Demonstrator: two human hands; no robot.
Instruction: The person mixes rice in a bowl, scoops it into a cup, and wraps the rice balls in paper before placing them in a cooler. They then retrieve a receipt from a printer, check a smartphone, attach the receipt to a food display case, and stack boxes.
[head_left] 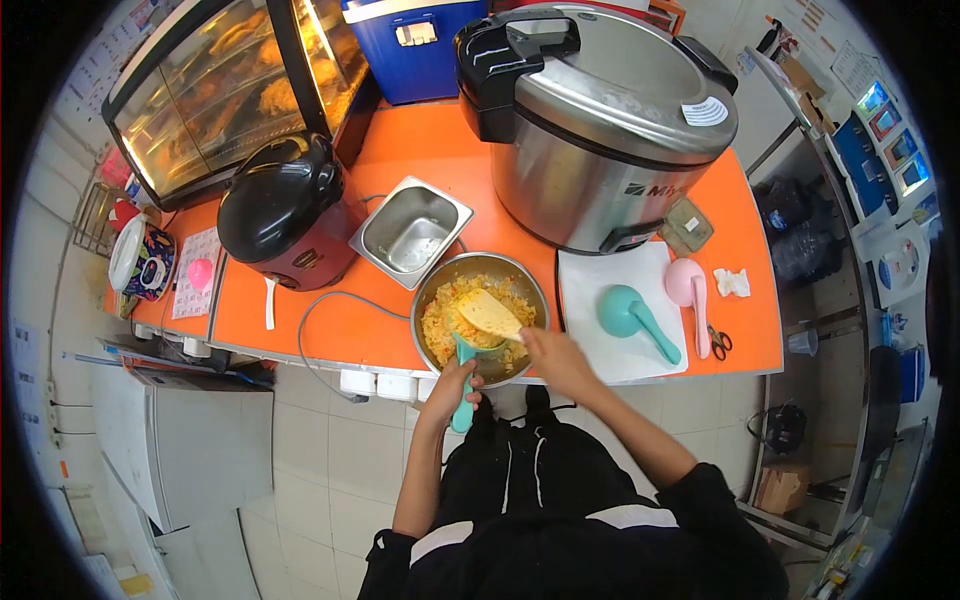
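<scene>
A steel bowl [545,305] of yellow-orange rice [500,285] sits at the table's front edge. My left hand [448,393] is closed around the handle of a teal rice scoop [463,415], whose head is inside the bowl. In my right hand [557,361] is a cream rice paddle [488,315], its blade over the scoop's head and the rice. The paddle partly hides the scoop's head, so how full it is cannot be made out. To the right, a second teal scoop [622,312] and a pink scoop [688,283] lie by a white sheet [590,277].
Behind the bowl stand a steel pan [442,248] and a large rice cooker [575,185]. A smaller black-and-red cooker [280,215] is at left, near a lit food case [190,95]. Scissors [719,343] lie at right. A grey cord [303,330] hangs over the front edge.
</scene>
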